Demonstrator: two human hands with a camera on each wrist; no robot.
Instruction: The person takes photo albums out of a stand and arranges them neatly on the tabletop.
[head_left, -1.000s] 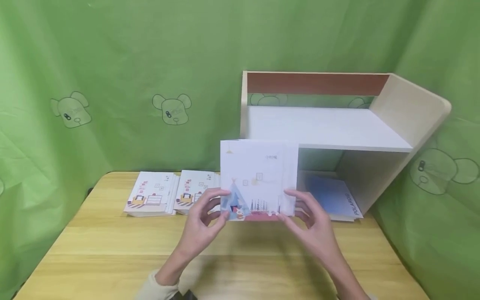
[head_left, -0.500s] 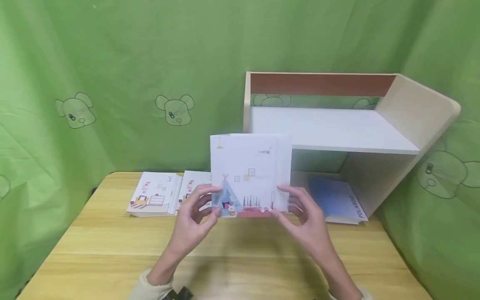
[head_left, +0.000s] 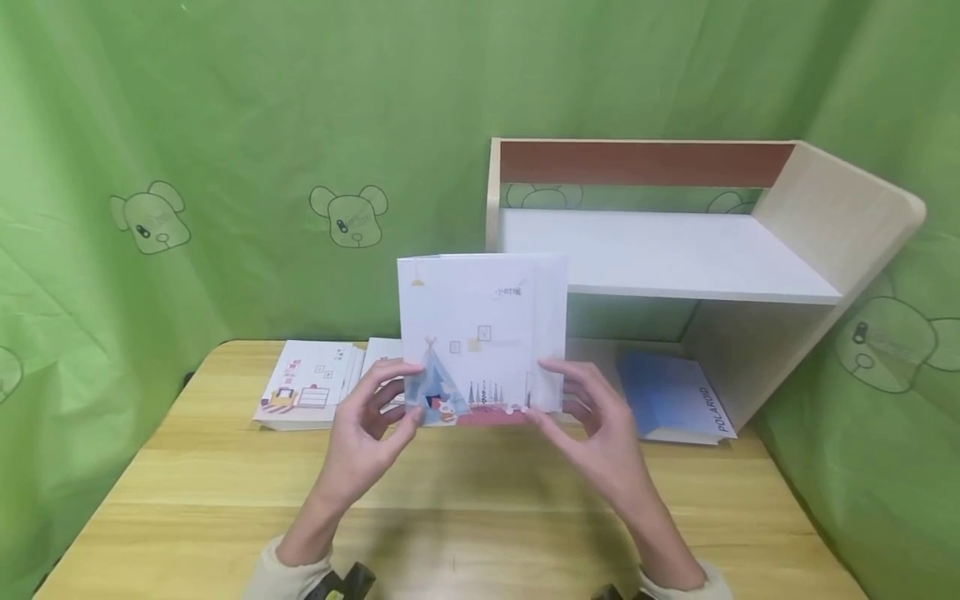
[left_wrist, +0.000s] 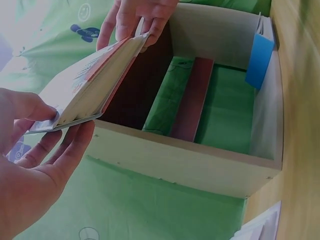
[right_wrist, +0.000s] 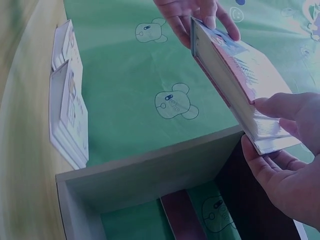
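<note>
A square white book [head_left: 476, 317], its cover printed with a blue tent, is held up over the table between both hands. My left hand [head_left: 360, 429] pinches its lower left edge, thumb on the near cover. On the opposite side my right hand [head_left: 600, 429] grips the lower right edge between thumb and fingers. The thick page block [left_wrist: 97, 87] shows from below in the left wrist view. In the right wrist view, the pages [right_wrist: 267, 127] near the right thumb look shiny and slightly fanned.
A wooden shelf unit [head_left: 667, 250] with a white board stands at the back right. Under the board lies a blue-and-white book marked POLAROID [head_left: 671, 396]. Two stacks of white books [head_left: 303, 383] lie at the back left, one partly hidden. A green curtain [head_left: 247, 108] surrounds the table.
Both hands have carried the book to the left and slightly up, so it covers more of the second stack. The grip on it stays the same.
</note>
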